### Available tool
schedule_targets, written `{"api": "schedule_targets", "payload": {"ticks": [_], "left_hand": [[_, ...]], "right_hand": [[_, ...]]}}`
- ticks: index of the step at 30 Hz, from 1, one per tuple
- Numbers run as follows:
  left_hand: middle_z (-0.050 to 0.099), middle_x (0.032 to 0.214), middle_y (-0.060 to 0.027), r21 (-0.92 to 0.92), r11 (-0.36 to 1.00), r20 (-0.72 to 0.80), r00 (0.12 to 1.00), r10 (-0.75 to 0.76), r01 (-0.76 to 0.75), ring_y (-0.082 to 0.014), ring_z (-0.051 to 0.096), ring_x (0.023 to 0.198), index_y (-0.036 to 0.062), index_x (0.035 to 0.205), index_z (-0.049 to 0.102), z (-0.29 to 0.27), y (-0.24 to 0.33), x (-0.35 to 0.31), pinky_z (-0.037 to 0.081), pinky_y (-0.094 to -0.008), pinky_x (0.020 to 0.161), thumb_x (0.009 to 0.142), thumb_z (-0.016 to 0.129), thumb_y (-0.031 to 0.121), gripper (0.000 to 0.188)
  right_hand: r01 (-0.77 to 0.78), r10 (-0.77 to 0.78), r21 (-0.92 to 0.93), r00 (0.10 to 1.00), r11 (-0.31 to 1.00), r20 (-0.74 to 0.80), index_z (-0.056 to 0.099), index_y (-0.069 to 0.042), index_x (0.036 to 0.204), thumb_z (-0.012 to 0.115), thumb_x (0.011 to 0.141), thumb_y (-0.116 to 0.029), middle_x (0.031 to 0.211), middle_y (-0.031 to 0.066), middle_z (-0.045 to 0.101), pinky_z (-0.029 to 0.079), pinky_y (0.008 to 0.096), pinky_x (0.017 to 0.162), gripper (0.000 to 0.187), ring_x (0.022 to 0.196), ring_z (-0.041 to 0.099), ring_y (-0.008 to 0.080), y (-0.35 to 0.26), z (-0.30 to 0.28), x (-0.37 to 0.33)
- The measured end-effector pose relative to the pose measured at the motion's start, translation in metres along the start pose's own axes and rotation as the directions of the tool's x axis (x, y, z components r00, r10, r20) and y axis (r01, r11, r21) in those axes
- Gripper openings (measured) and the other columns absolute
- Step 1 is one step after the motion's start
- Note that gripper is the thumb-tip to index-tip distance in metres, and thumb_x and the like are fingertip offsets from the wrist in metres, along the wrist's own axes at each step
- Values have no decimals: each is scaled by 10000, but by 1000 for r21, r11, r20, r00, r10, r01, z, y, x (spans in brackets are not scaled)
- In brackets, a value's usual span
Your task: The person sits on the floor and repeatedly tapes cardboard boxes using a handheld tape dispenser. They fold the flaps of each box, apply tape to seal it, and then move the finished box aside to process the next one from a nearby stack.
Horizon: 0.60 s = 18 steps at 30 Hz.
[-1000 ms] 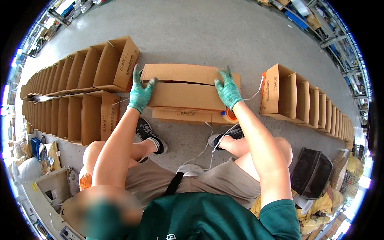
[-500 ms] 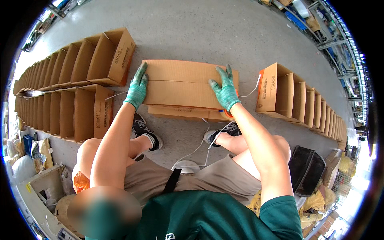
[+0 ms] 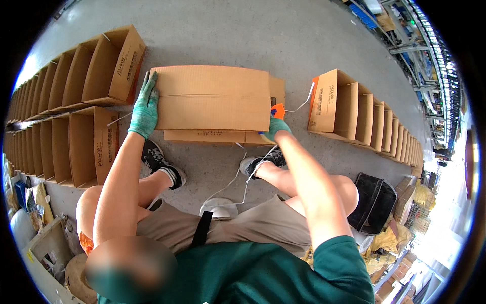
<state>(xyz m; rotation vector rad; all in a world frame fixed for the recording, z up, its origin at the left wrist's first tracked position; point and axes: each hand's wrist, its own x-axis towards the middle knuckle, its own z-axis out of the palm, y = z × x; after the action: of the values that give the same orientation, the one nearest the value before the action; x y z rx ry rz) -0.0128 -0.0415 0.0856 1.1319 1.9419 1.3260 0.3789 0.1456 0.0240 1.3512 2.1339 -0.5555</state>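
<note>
A closed brown cardboard box lies in front of me, a seam running across its top. Under it, more cardboard sticks out at the near side and the right. My left hand, in a green glove, rests with fingers stretched out flat along the box's left end. At the near right corner, my gloved right hand is closed around what looks like an orange tape dispenser with some blue on it. Part of the dispenser is hidden by the hand and the box.
Rows of open cardboard boxes stand at the left, and another row at the right. White strap trails over a pale round object between my feet. A black bin sits by my right knee; shelving is at far right.
My right hand has left the box's right end and closed on the orange dispenser at the near corner. My left hand stays at the left end. The whole view has shifted a little.
</note>
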Motion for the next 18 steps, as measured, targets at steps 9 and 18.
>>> {"api": "schedule_targets", "payload": {"ticks": [9,18], "left_hand": [[320,1613,-62,136,989,-18,998,64,-61,-238,393,1427,226,1513,418,12,1,9,321,-342,1183,1053,450,112,476],[321,1608,-81,243,968,-50,996,79,-64,-305,400,1419,244,1511,415,-1,3,-4,355,-363,1164,1039,464,110,492]], "right_hand": [[284,86,624,865,728,-494,611,-119,1185,569,958,-267,1090,109,705,525,414,883,275,997,666,348,76,12,42],[646,-490,690,740,326,-462,600,-41,1307,780,840,-459,1065,53,677,549,271,836,652,945,646,120,-62,-225,-101]]}}
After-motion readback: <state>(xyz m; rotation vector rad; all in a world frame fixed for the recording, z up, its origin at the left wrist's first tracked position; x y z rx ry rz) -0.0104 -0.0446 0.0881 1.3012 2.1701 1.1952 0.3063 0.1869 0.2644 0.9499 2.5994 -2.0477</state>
